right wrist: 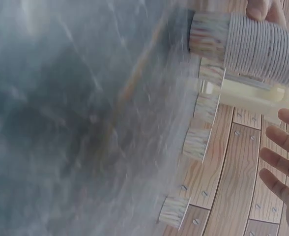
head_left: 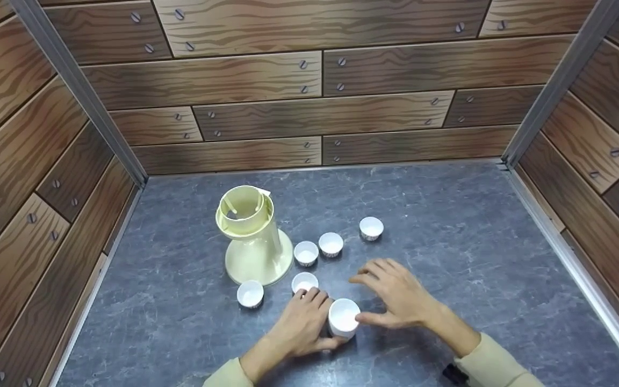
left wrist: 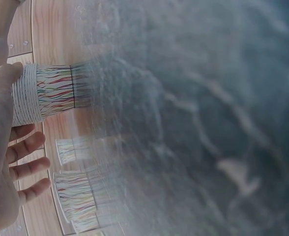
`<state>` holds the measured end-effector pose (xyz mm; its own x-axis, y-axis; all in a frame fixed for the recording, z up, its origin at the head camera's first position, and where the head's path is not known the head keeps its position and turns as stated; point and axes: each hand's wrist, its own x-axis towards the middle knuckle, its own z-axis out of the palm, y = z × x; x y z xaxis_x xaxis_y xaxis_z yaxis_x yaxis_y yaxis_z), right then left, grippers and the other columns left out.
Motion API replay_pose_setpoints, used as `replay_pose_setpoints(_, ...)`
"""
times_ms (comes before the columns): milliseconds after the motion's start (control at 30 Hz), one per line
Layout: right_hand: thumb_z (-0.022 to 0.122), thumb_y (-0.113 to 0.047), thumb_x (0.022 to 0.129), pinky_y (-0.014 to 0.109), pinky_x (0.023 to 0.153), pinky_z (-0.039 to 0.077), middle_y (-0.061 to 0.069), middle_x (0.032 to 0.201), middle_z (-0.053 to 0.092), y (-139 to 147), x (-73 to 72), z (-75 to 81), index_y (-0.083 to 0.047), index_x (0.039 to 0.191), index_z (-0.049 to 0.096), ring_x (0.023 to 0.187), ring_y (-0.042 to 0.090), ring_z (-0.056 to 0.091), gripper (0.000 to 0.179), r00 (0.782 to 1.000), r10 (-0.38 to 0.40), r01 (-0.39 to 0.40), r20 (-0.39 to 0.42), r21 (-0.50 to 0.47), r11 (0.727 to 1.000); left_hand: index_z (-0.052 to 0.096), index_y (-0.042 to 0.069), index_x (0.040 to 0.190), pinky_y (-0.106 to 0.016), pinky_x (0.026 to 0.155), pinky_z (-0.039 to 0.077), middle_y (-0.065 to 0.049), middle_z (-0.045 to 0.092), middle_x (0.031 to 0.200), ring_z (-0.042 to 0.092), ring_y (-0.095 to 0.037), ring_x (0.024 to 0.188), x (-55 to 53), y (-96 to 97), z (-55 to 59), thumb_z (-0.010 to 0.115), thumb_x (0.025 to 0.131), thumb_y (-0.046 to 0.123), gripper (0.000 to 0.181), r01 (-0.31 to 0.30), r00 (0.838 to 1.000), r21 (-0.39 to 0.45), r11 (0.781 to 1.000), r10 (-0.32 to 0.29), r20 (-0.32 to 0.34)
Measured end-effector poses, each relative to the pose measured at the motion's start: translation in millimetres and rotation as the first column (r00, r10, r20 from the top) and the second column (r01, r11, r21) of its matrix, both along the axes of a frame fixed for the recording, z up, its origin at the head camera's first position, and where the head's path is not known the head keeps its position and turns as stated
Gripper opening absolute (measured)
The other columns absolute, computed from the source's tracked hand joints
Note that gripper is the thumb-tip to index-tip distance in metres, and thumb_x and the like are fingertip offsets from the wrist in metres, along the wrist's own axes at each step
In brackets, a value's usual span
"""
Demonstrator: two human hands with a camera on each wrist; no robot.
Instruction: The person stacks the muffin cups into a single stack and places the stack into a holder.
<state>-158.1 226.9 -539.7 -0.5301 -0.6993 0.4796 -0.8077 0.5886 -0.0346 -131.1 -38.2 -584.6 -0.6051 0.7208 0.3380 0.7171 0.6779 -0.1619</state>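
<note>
A tall stack of nested white paper baking cups stands upright on the table, the bottom one showing coloured streaks. My left hand holds the stack from its left side, thumb low at the front. In the left wrist view, the thumb lies along the ribbed stack, the other fingers spread beyond it. To the right of it, my right hand has its fingers spread and its thumb tip close by the rim. A single cup sits just past my left fingertips, partly covered by them.
A cream plastic stand with a ring-shaped open top and broad round base rises at the left. Single cups surround it: one in front, two to its right, another farther right. Wood-patterned walls enclose the table.
</note>
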Motion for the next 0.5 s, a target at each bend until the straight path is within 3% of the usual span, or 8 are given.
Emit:
replay_pose_setpoints(167, 0.056, -0.077, 0.092, 0.04, 0.092, 0.053, 0.0, 0.116, 0.07, 4.9, -8.1, 4.9, -0.02, 0.129, 0.069, 0.109, 0.017, 0.064, 0.068, 1.0, -0.021, 0.021, -0.003, 0.009, 1.0, 0.063, 0.021, 0.114, -0.033, 0.084, 0.047, 0.004, 0.066, 0.107, 0.06, -0.016, 0.103, 0.2, 0.3, 0.7, 0.066, 0.08, 0.08, 0.069, -0.006, 1.0, -0.002, 1.0, 0.006, 0.012)
replay_pose_setpoints(400, 0.076, -0.067, 0.082, 0.038, 0.089, 0.052, -0.001, 0.116, 0.068, 9.7, -14.4, 12.3, -0.021, 0.13, 0.069, 0.109, 0.017, 0.063, 0.066, 0.998, -0.056, 0.056, 0.006, 0.022, 0.998, 0.063, 0.02, 0.119, -0.034, 0.086, 0.049, 0.003, 0.066, 0.108, 0.061, -0.016, 0.103, 1.8, -0.2, 0.9, 0.063, 0.083, 0.082, 0.071, -0.009, 1.0, 0.002, 1.0, 0.009, 0.03)
replay_pose_setpoints(500, 0.076, -0.067, 0.082, 0.039, 0.09, 0.052, -0.001, 0.117, 0.068, 11.7, -18.2, 15.1, -0.021, 0.13, 0.069, 0.11, 0.017, 0.063, 0.068, 0.997, -0.073, 0.072, 0.01, 0.043, 0.996, 0.063, 0.02, 0.119, -0.034, 0.087, 0.049, 0.003, 0.066, 0.109, 0.061, -0.016, 0.104, 1.5, -0.1, 0.8, 0.063, 0.082, 0.082, 0.071, -0.006, 1.0, 0.004, 1.0, 0.006, 0.029)
